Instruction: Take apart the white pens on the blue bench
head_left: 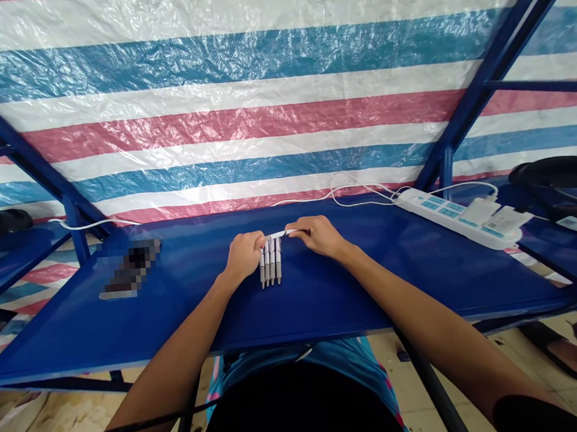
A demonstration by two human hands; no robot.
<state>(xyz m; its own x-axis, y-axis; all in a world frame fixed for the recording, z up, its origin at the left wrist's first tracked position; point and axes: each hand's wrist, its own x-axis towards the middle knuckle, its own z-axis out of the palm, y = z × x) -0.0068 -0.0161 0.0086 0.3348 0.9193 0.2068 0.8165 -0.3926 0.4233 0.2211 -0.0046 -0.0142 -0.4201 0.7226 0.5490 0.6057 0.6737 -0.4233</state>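
Several white pens with grey ends [272,262] lie side by side on the blue table [325,299], pointing toward me. Across their far ends, a white pen [276,234] is held sideways between my hands. My left hand [245,254] is closed on this pen's left end, beside the row. From the right, my right hand [318,235] pinches the other end with thumb and fingers. The fingertips hide both ends of the held pen.
A blurred-out dark flat object [131,269] lies at the table's left. On the right sits a white power strip [458,217] with plugged-in adapters and a white cable [361,187]. Blue metal posts [447,167] and a striped plastic sheet [261,121] stand behind.
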